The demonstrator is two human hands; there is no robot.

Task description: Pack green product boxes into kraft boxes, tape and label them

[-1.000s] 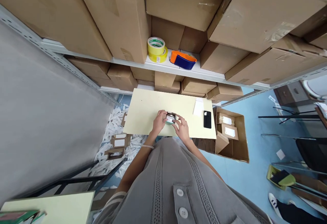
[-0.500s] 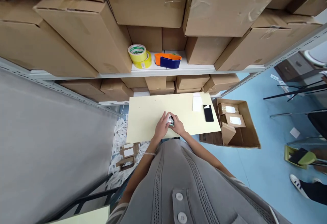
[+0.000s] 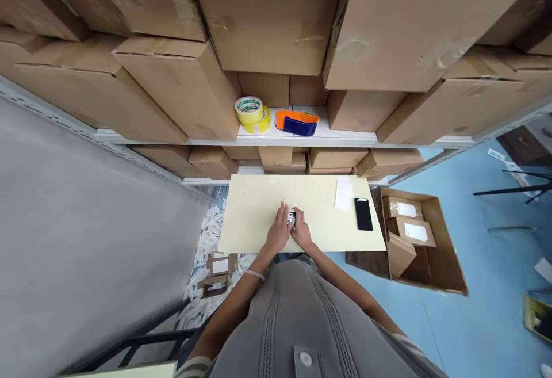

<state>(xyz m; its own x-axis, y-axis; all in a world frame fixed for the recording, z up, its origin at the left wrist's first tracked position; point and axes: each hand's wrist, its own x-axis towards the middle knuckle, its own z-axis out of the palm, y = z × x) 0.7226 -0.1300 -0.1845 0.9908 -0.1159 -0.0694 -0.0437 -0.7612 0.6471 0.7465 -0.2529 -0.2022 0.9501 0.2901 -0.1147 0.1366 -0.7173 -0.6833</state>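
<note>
A small shiny silver object (image 3: pixel 292 218) sits on the pale yellow table (image 3: pixel 254 211), near its front edge. My left hand (image 3: pixel 279 231) and my right hand (image 3: pixel 301 231) are both pressed around it, fingers curled close, so most of it is hidden. What the object is I cannot make out. A black phone (image 3: pixel 363 214) and a white card (image 3: pixel 344 195) lie on the table to the right of my hands.
Shelves stacked with cardboard boxes rise behind the table; yellow tape rolls (image 3: pixel 252 113) and an orange-blue tape dispenser (image 3: pixel 297 122) sit on a shelf. An open carton (image 3: pixel 420 240) with small boxes stands on the floor at right. White paper scraps (image 3: pixel 204 251) litter the floor at left.
My hands have closed tighter together around the small silver object. The camera view swung and tilted, so the shelves and carton shifted in frame.
</note>
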